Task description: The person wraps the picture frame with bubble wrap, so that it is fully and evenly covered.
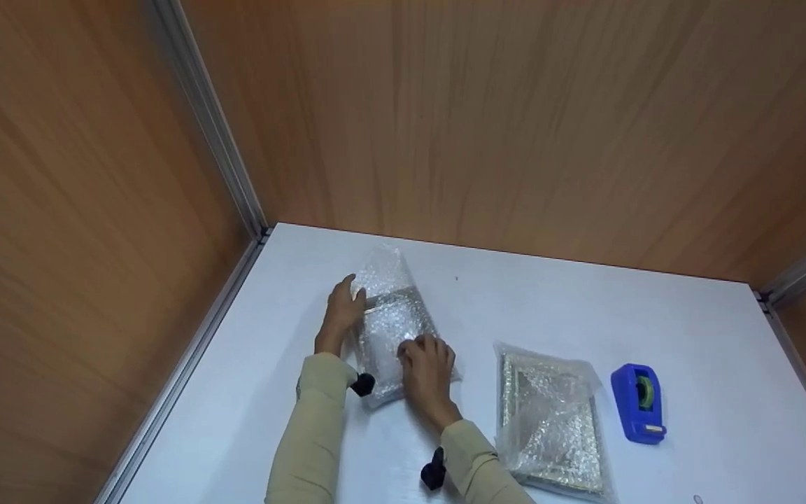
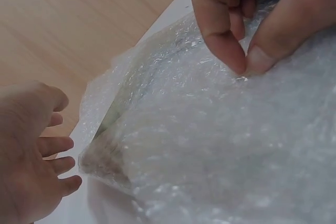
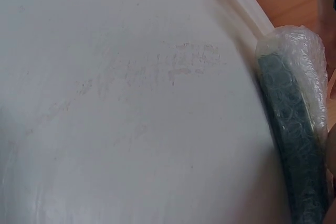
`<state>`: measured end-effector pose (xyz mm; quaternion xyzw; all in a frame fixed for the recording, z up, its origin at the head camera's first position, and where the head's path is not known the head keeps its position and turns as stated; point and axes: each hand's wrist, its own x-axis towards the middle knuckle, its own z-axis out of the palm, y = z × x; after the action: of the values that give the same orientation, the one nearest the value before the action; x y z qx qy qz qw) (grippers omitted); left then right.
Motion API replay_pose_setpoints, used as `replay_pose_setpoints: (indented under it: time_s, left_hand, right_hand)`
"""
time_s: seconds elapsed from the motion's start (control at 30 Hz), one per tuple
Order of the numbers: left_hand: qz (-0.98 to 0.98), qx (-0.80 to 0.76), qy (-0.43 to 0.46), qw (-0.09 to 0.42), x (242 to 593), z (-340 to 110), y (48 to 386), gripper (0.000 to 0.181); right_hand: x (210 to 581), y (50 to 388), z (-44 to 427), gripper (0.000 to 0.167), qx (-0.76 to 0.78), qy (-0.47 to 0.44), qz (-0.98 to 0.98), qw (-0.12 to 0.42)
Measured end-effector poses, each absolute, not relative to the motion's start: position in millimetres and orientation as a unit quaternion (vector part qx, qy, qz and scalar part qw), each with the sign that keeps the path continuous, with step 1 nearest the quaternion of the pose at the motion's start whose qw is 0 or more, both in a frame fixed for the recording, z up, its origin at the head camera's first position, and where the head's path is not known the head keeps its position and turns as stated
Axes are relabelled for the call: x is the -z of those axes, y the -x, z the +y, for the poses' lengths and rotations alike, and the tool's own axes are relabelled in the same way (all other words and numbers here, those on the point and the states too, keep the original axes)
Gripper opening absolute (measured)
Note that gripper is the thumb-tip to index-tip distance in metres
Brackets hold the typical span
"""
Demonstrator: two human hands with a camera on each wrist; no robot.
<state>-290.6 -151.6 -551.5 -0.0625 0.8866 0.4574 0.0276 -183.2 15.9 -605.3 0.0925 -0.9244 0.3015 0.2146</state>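
A flat item wrapped in bubble wrap [image 1: 392,325] lies on the left part of the white table, with loose wrap reaching past its far end. My left hand [image 1: 340,311] is at its left edge; in the left wrist view the fingers [image 2: 56,145] are spread slightly apart from the wrap. Over the near half of the package, my right hand [image 1: 429,367] pinches the bubble wrap between thumb and forefinger, as the left wrist view shows closely. The right wrist view catches the package's dark side [image 3: 289,124] through the wrap; most of that hand is out of it.
To the right lies a second bubble-wrapped item, a rectangular frame [image 1: 553,420]. Beside it stands a blue tape dispenser [image 1: 637,406] with a roll of tape. Wood-patterned panels [image 1: 515,140] rise behind and at the sides of the white table [image 1: 256,364].
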Motion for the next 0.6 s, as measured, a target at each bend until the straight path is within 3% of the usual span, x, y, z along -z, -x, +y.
replay_pose_setpoints:
  time_s: [0.2,0.47,0.6]
  left_hand:
    - [0.872,-0.478,0.081,0.07,555,-156,286,0.059]
    - [0.906,-0.413,0.082,0.044,554,-158,286,0.06]
    - [0.918,-0.386,0.084,0.038,553,-155,283,0.053]
  right_hand:
    - [605,175,14,0.006,-0.298,-0.099,-0.924,0.219]
    - [603,169,14,0.004,-0.293,-0.105,-0.926,0.217]
    - [603,167,14,0.005,-0.291,-0.107,-0.926,0.216]
